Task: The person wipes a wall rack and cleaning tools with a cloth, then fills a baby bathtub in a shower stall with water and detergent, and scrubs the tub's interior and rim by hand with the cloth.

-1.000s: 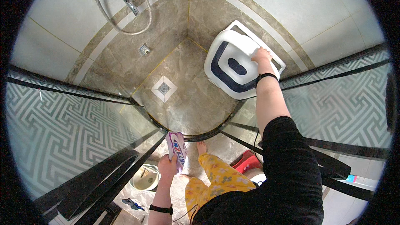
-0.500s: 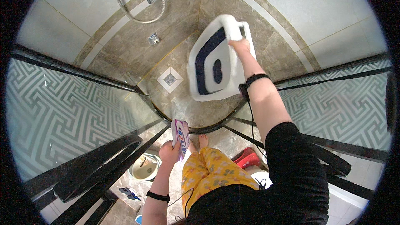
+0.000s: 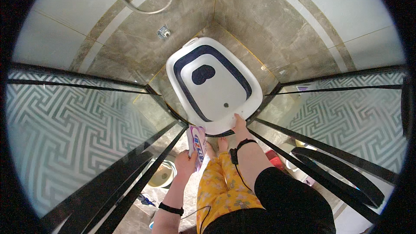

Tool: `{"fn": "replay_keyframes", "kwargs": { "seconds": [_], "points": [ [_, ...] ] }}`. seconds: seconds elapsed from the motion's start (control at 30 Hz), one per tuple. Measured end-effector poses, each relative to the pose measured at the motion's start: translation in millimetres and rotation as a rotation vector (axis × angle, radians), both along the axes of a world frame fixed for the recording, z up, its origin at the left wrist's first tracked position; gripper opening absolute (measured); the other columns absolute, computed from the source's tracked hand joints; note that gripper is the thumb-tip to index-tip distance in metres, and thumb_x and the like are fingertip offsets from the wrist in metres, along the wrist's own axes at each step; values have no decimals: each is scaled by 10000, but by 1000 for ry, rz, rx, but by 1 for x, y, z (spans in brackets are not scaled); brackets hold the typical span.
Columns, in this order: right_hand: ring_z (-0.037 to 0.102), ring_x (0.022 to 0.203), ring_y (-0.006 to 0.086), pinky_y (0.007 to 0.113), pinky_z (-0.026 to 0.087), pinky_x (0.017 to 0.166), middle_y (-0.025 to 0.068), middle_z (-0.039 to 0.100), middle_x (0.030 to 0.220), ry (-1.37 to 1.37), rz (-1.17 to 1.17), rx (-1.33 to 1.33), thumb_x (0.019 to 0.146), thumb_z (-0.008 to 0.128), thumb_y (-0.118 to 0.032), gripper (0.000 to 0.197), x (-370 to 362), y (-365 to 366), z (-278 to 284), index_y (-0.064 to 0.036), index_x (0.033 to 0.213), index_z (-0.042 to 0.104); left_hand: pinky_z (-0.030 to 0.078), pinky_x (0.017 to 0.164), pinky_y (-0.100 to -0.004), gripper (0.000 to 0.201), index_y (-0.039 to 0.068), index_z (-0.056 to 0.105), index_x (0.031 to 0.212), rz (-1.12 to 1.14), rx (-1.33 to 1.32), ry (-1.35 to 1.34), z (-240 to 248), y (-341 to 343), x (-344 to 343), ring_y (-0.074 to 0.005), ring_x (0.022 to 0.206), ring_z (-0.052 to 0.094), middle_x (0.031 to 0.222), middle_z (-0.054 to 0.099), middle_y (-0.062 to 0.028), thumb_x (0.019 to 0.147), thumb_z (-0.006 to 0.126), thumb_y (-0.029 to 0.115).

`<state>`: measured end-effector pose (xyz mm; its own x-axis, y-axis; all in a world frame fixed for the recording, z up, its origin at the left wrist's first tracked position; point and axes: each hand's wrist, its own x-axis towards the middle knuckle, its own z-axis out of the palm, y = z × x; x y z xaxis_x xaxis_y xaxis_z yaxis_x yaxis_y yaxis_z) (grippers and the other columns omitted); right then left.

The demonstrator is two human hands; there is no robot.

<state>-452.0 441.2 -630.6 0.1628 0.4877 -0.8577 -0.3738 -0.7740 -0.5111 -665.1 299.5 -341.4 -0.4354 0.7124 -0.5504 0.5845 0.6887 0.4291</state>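
A white collapsible tub [image 3: 236,78] with a dark blue band and a dark blue patch inside lies face up in the shower corner. A small round dark plug shows in its bottom near me. My right hand [image 3: 239,123] grips the tub's near rim, fingers partly hidden beneath it. Lower left of the tub, my left hand [image 3: 185,164] is closed around a purple and white printed package [image 3: 198,145], held above the floor. The package's upper end comes close to the tub's near left edge.
Patterned glass doors [image 3: 86,134] [image 3: 355,121] with black frames and long handles flank me. A shower hose [image 3: 145,11] hangs at the back left above a small wall fitting [image 3: 164,32]. A pale bucket [image 3: 162,175] and a red object [image 3: 274,159] stand on the floor outside.
The tub has gone from tilted up on its side to lying face up on the shower floor. My right hand came down and nearer with it. The left hand still holds the package.
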Motion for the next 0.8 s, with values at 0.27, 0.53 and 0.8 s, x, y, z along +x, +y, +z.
{"fn": "replay_keyframes", "kwargs": {
  "seconds": [0.27,0.53,0.8],
  "points": [
    [523,1006,261,397,445,820,86,539,1134,396,-150,-333,814,597,-244,421,1,-50,-76,-109,1193,472,459,625,-439,421,-23,616,736,85,-134,78,-70,-53,-23,-379,675,592,707,601,-215,812,574,389],
    [470,1135,294,424,392,948,125,461,1244,158,-255,-114,862,580,-285,566,82,36,-96,-95,1333,330,456,620,-445,411,-26,607,739,27,-35,-27,-121,-20,21,-388,671,589,699,598,-217,805,588,379],
    [529,1061,267,394,442,888,139,484,1194,105,417,-69,830,619,-190,737,20,109,14,-77,1422,194,468,628,-424,451,-28,625,781,170,-72,-192,-101,-6,22,-356,686,611,711,620,-206,812,559,417]
  ]
}}
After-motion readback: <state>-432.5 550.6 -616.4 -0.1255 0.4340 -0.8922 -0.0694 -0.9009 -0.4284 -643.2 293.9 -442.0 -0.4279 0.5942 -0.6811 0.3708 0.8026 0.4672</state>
